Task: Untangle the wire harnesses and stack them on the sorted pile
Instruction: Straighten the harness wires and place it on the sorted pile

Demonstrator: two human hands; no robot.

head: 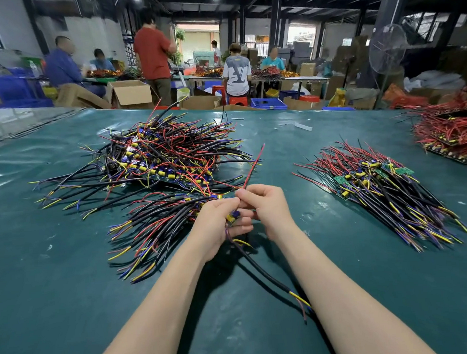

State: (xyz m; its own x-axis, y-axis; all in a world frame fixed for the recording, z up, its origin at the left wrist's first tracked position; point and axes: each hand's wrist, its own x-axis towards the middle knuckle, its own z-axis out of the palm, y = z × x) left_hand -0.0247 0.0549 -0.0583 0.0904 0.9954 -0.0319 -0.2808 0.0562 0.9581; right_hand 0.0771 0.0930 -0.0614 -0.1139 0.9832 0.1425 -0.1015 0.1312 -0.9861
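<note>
Over the middle of the green table (pixel 69 266), the left hand (pixel 218 226) grips a wire harness (pixel 267 272) by its small yellow-and-blue end, and its black cable trails back toward the near edge. The right hand (pixel 266 205), touching the left, pinches the red wire (pixel 253 166), which rises straight up from its fingers. The tangled pile (pixel 166 156) sprawls toward the far left, with a smaller bunch (pixel 159 224) just left of the hands. The sorted pile (pixel 384 188) lies toward the right edge, its wires running one way. A red heap (pixel 452 133) sits at the far right corner.
</note>
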